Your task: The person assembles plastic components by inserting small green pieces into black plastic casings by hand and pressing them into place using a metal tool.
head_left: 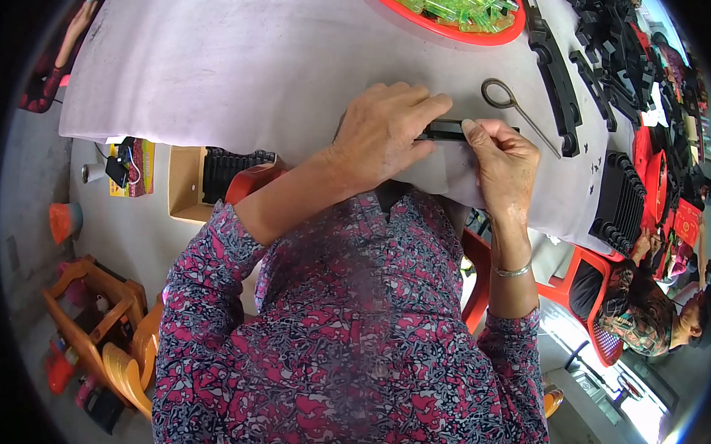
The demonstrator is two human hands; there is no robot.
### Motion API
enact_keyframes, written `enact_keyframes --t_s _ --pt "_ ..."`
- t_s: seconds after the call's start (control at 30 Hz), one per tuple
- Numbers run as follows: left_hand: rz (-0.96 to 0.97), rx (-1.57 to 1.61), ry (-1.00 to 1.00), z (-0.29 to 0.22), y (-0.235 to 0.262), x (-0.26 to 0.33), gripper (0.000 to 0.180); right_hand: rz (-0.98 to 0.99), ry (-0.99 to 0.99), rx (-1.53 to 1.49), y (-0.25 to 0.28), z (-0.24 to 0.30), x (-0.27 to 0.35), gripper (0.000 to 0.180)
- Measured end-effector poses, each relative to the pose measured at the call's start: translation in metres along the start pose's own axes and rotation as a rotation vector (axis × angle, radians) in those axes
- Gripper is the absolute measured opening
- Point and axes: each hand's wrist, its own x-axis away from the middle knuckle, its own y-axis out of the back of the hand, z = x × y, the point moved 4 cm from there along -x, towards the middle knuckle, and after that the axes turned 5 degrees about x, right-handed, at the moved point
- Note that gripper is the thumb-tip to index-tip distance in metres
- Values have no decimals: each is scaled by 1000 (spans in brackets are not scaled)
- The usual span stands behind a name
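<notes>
Both of my hands meet at the table's near edge on one long, narrow black plastic part (446,132). Its left end is gripped by my left hand (380,133), whose fingers curl over and cover much of it. With thumb and bent fingers, my right hand (508,161) pinches the other end. The fingers hide whether anything small is held there too. Just beyond the right hand lies a metal rod with a ring handle (514,106). Farther off, a red basin (487,39) holds many clear yellow-green plastic pieces.
Long black plastic parts (555,76) lie on the pale-covered table (220,68) to the right, with a heap of black parts (612,43) behind. A cardboard box (186,186) of black parts stands below at left. Another person (642,310) sits at right; another person's arm (79,28) shows far left.
</notes>
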Motion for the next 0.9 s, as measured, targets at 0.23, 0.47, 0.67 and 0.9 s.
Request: enact_keyframes --t_s 0.23,0.47,0.67,0.9 --pt "0 11 17 4 0 3 55 -67 98 167 -2 -1 -3 14" --pt "-8 80 24 10 2 8 52 -111 117 249 -4 5 -1 16" --pt "56 117 -34 10 7 10 37 -137 162 410 -4 18 -3 15" --pt "100 58 -125 6 5 10 30 -203 130 364 -5 15 -2 16"
